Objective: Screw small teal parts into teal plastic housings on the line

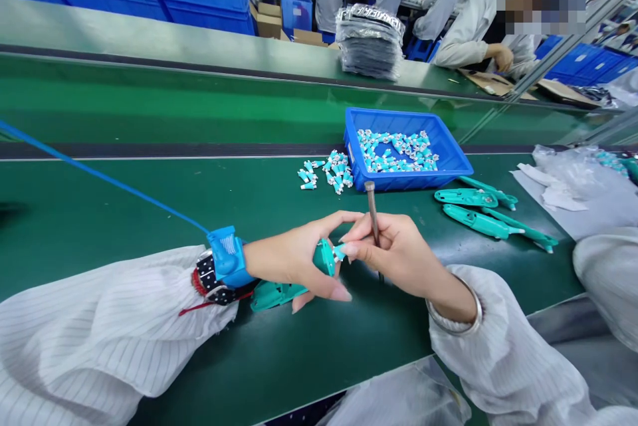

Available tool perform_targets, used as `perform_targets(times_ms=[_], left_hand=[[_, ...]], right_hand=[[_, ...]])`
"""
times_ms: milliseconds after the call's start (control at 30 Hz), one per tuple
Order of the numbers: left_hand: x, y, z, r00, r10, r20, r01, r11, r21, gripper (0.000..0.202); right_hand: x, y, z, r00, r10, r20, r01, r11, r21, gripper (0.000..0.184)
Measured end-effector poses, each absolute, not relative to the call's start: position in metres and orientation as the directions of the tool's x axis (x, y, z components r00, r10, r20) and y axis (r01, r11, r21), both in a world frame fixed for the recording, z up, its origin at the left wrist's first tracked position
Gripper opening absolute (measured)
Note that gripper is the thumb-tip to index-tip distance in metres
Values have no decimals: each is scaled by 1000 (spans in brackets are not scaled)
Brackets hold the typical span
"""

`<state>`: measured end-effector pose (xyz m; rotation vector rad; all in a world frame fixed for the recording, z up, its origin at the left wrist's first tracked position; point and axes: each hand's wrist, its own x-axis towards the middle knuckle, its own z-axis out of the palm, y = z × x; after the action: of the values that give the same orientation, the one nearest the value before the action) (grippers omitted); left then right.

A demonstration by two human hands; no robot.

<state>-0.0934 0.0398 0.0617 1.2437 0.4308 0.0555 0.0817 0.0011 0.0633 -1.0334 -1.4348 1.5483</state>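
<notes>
While the left hand [292, 260] curls its fingers firmly around a teal plastic part [323, 258] just above the counter [199, 353], the right hand [399, 256] pinches a metal rod [371, 210] nearly upright beside it, both held steady and close together.

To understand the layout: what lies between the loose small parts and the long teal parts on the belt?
Between the loose small parts and the long teal parts, the head view shows a blue plastic tray that holds more small parts.
</notes>
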Motion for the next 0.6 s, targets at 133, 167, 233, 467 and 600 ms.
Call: perform_targets(times_ms=[133, 167, 233, 467, 600], left_hand=[[-93, 36, 64, 917, 284, -278, 177, 335, 925, 96], [-93, 35, 64, 916, 295, -272, 169, 331, 928, 96], [-93, 33, 64, 908, 326, -264, 152, 331, 932, 94], [-90, 29, 52, 865, 448, -225, 87, 308, 947, 84], [-81, 22, 40, 818, 516, -255, 105, 302, 948, 89]], right_hand=[[76, -7, 60, -361, 932, 19, -28, 9, -1000, 14], [75, -8, 59, -357, 934, 27, -32, 16, -999, 13], [73, -10, 58, -348, 937, 29, -54, 11, -998, 12], [71, -3, 58, -353, 932, -78, -104, -122, -987, 24], [81, -4, 45, -339, 915, -218, -48, -248, -968, 30]])
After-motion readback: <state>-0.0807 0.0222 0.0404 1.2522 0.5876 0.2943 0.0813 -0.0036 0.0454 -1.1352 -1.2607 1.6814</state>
